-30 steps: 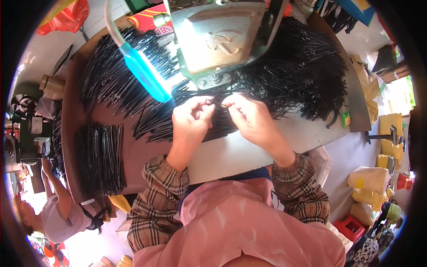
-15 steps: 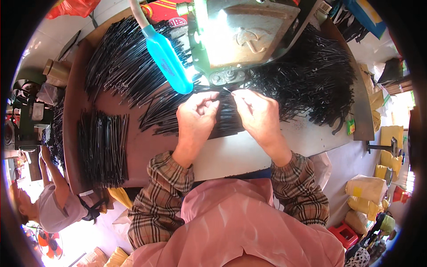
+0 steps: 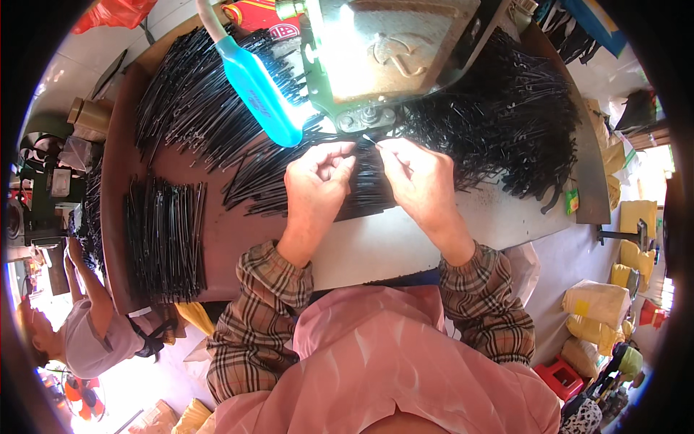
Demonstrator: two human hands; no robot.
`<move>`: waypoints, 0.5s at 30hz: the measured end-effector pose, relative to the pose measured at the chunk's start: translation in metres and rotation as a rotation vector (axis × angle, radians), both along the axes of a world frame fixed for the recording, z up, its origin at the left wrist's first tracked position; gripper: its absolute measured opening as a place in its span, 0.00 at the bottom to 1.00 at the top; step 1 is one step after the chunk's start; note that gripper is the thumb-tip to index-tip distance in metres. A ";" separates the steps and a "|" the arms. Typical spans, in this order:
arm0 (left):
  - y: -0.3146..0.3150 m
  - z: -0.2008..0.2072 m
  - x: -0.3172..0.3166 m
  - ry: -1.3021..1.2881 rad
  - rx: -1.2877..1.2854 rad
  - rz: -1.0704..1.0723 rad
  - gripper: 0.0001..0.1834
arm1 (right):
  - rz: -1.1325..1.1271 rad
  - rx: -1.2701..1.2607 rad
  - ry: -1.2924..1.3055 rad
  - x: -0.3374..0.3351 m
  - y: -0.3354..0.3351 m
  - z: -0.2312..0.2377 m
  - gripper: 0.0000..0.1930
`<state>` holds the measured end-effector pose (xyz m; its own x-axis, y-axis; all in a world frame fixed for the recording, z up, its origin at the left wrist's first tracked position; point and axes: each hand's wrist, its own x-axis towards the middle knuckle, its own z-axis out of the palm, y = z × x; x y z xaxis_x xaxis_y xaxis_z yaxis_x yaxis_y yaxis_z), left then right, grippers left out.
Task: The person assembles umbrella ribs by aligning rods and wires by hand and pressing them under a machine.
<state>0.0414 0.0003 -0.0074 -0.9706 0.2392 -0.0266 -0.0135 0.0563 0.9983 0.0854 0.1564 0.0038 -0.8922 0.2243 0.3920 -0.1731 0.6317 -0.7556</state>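
My right hand (image 3: pixel 421 177) pinches a small thin piece with a shiny pale tip (image 3: pixel 367 137), just below the green metal machine head (image 3: pixel 405 54). Opposite it, my left hand (image 3: pixel 318 177) has its fingers curled together; whatever they hold, if anything, is hidden. Under and between both hands lie thin black strips (image 3: pixel 369 189) spread over the table. A larger heap of such strips (image 3: pixel 210 94) fans out at the far left, and a tangled dark pile (image 3: pixel 506 123) covers the far right. One neater bundle (image 3: pixel 165 242) rests at the near left.
A blue lamp (image 3: pixel 259 94) on a pale stem hangs left of the machine and shines brightly. The brown table (image 3: pixel 220 253) has a pale panel (image 3: pixel 354 253) at its front. Another person (image 3: pixel 97 325) works at the left. Stacked sacks (image 3: pixel 596 304) and a red stool (image 3: pixel 560 377) stand at the right.
The view has shifted slightly, so the lamp and machine sit a little further left and higher. Both hands keep nearly the same pose under the machine head.
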 end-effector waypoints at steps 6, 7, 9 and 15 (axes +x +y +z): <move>0.003 0.001 0.001 0.002 0.005 -0.035 0.12 | -0.010 -0.003 -0.001 0.001 0.002 -0.001 0.04; 0.004 0.000 0.001 0.004 0.002 -0.031 0.12 | -0.007 -0.019 0.012 0.000 0.002 -0.003 0.04; 0.003 0.001 0.001 0.004 -0.003 -0.024 0.12 | 0.002 -0.041 0.001 -0.001 0.002 -0.002 0.04; 0.002 0.008 -0.010 -0.005 -0.036 -0.025 0.12 | 0.019 -0.201 -0.015 -0.010 0.008 -0.014 0.04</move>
